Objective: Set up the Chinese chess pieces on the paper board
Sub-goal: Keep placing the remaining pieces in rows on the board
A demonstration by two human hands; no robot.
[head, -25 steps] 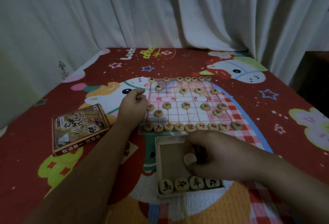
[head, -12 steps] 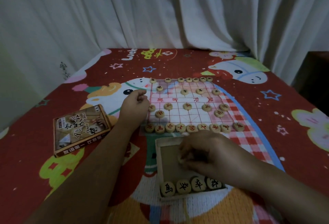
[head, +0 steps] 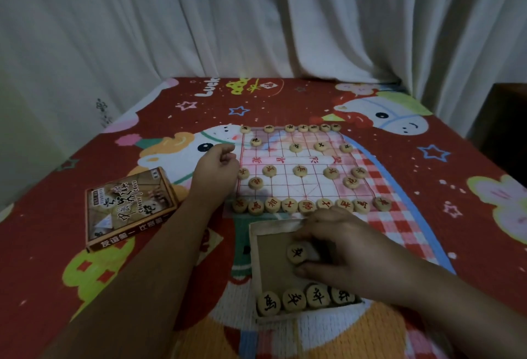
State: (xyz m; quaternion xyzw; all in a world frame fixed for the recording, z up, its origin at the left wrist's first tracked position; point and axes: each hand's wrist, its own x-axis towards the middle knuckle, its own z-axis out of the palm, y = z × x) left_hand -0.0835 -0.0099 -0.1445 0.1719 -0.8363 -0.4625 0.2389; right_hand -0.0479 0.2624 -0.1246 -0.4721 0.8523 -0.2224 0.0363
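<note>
Item in hand: one round chess piece with a black character, face up, pinched between the thumb and fingers of the right hand above the open tray. Four more black-marked pieces lie in a row against the tray's near wall.

The paper board lies straight ahead of the tray, just beyond it, with its rows running left to right. The near rows carry red-marked pieces. The far rows carry black-marked ones, with gaps showing. Judgement: the held piece belongs on the far side, so the move is a forward reach over the red rows. The right hand is the one placed to make it.

The left hand rests at the board's left edge with its fingers curled. Whether it holds anything cannot be told. A printed box lies further left on the red cloth.
</note>
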